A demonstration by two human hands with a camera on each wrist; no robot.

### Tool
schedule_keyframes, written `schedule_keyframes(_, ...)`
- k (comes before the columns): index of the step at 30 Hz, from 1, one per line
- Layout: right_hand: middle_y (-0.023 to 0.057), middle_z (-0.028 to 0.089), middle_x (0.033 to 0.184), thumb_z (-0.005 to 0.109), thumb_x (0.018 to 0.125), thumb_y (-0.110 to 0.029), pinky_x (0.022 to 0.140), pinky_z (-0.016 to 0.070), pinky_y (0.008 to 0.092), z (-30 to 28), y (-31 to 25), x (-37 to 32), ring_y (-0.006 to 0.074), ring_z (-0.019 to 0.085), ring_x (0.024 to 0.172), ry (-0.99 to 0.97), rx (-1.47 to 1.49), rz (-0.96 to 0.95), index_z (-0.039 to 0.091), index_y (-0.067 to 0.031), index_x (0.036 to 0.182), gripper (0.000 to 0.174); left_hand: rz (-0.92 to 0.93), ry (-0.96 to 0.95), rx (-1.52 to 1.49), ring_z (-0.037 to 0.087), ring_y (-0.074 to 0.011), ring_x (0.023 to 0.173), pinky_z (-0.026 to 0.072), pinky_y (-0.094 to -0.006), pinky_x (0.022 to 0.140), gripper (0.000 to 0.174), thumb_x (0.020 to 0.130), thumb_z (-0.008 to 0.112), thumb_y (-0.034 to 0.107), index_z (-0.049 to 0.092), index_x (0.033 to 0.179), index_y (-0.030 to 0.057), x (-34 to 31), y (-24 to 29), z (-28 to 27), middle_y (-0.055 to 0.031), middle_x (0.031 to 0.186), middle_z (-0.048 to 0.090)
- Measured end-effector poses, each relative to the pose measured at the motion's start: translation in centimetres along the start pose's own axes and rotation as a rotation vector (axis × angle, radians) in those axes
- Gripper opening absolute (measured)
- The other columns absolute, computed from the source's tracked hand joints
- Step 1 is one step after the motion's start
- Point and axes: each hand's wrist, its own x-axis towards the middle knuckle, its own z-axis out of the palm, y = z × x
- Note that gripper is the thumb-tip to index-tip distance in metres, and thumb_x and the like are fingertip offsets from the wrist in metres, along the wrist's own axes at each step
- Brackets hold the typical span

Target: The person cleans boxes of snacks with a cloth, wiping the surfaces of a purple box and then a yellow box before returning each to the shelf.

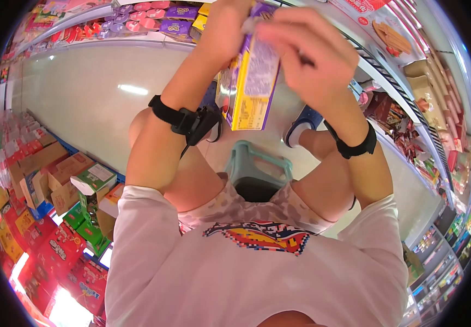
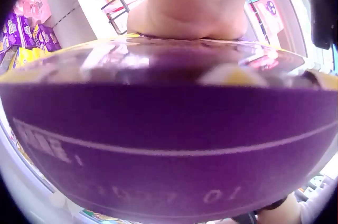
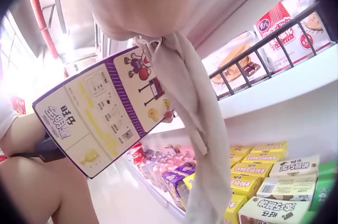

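Observation:
My left hand point(image 1: 229, 22) grips a purple and yellow snack box point(image 1: 254, 82) near its far end, tilted up over my lap. In the left wrist view the box's purple side point(image 2: 174, 123) fills most of the picture. A fingertip point(image 3: 168, 117) shows at the box's edge in the right wrist view. My right hand point(image 1: 317, 57) is bent over the box's far end and holds a pale grey cloth point(image 3: 198, 129), which hangs down beside the printed panel. Little of the cloth shows from the head.
A teal plastic stool point(image 1: 241, 158) stands between my legs. Shelves with yellow snack boxes point(image 3: 251, 168) and a black wire rail point(image 3: 280, 42) run ahead and right. Opened cartons point(image 1: 69, 174) and red packages point(image 1: 55, 245) are stacked at left.

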Motion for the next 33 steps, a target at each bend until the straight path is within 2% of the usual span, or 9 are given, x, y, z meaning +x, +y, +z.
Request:
schedule_keyframes(2,0.0084,0.071,0.093,0.075,0.071,0.011,0.056,0.0508,0.0287,0.7,0.1,-0.4,0.0207,0.065,0.068,-0.106,0.224,-0.333,0.077,-0.0025,0.094,0.027,-0.957,-0.089,-1.476,0.071,-0.0240,0.076,0.0587,-0.0380,0.071,0.039,0.101,0.045,0.028,0.069,0.103,-0.0023,1.7,-0.3,-0.4,-0.0155,0.094,0.074)
schedule_keyframes(3,0.0096,0.071,0.094,0.076,0.073,0.005,0.055,0.0525,0.0295,1.1,-0.2,-0.8,0.0214,0.067,0.070,-0.175,0.327,-0.391,0.075,-0.0004,0.095,0.022,-0.977,-0.068,-1.617,0.073,-0.0258,0.083,0.0619,-0.0382,0.079,0.044,0.101,0.046,0.033,0.068,0.105,-0.0049,2.0,0.5,-1.0,-0.0151,0.096,0.074)
schedule_keyframes(12,0.0083,0.069,0.095,0.073,0.078,0.001,0.057,0.0548,0.0319,1.4,-0.1,-2.1,0.0212,0.068,0.071,-0.216,0.364,-0.460,0.074,-0.0012,0.094,0.017,-1.008,-0.009,-1.600,0.070,-0.0274,0.084,0.0593,-0.0392,0.082,0.038,0.099,0.051,0.032,0.068,0.105,-0.0011,1.4,-1.6,-1.7,-0.0150,0.095,0.073)
schedule_keyframes(14,0.0051,0.067,0.094,0.074,0.080,-0.001,0.058,0.0541,0.0328,0.9,0.9,-1.2,0.0195,0.068,0.072,-0.136,0.297,-0.420,0.075,-0.0047,0.093,0.014,0.038,-0.037,-0.180,0.066,-0.0308,0.090,0.0544,-0.0402,0.084,0.028,0.095,0.059,0.027,0.069,0.107,0.0030,-0.2,-2.3,-0.9,-0.0167,0.099,0.071)
schedule_keyframes(19,0.0116,0.067,0.088,0.077,0.083,0.011,0.053,0.0416,0.0248,-0.8,1.1,1.4,0.0157,0.059,0.064,0.183,0.053,-0.224,0.073,0.0050,0.092,0.012,-0.333,-0.198,-0.392,0.062,-0.0327,0.096,0.0493,-0.0412,0.088,0.018,0.095,0.059,0.013,0.070,0.105,0.0043,0.3,1.7,-1.0,-0.0180,0.101,0.069)
schedule_keyframes(22,0.0053,0.069,0.090,0.080,0.071,0.008,0.058,0.0550,0.0296,-1.1,0.6,0.1,0.0192,0.067,0.069,0.109,-0.014,-0.162,0.079,-0.0070,0.089,0.024,-0.041,-0.039,-0.304,0.064,-0.0294,0.090,0.0521,-0.0388,0.081,0.020,0.097,0.057,0.016,0.069,0.104,0.0019,1.1,1.5,-2.0,-0.0171,0.100,0.069)
schedule_keyframes(26,0.0065,0.069,0.095,0.074,0.077,0.004,0.057,0.0554,0.0302,0.5,-0.4,-1.3,0.0209,0.068,0.070,-0.147,0.295,-0.429,0.076,-0.0027,0.095,0.019,-1.018,0.001,-1.702,0.063,-0.0184,0.067,0.0542,-0.0302,0.064,0.030,0.102,0.052,0.027,0.068,0.092,0.0036,2.0,-2.2,-2.2,-0.0078,0.080,0.068)
schedule_keyframes(32,0.0083,0.069,0.096,0.070,0.077,0.005,0.058,0.0554,0.0308,-0.3,-1.6,-1.5,0.0213,0.069,0.072,-0.273,0.329,-0.435,0.074,-0.0016,0.095,0.019,-0.995,0.011,-1.329,0.062,-0.0219,0.063,0.0535,-0.0319,0.061,0.031,0.103,0.048,0.025,0.068,0.091,0.0042,1.4,-1.5,-2.0,-0.0107,0.076,0.067)
schedule_keyframes(33,0.0083,0.069,0.096,0.070,0.077,0.005,0.058,0.0554,0.0308,-0.3,-0.7,-1.2,0.0213,0.069,0.072,-0.275,0.326,-0.434,0.074,-0.0016,0.095,0.019,-0.427,0.120,-0.765,0.064,-0.0257,0.069,0.0538,-0.0350,0.067,0.027,0.100,0.051,0.023,0.069,0.094,0.0038,0.9,-1.8,-0.5,-0.0129,0.078,0.068)
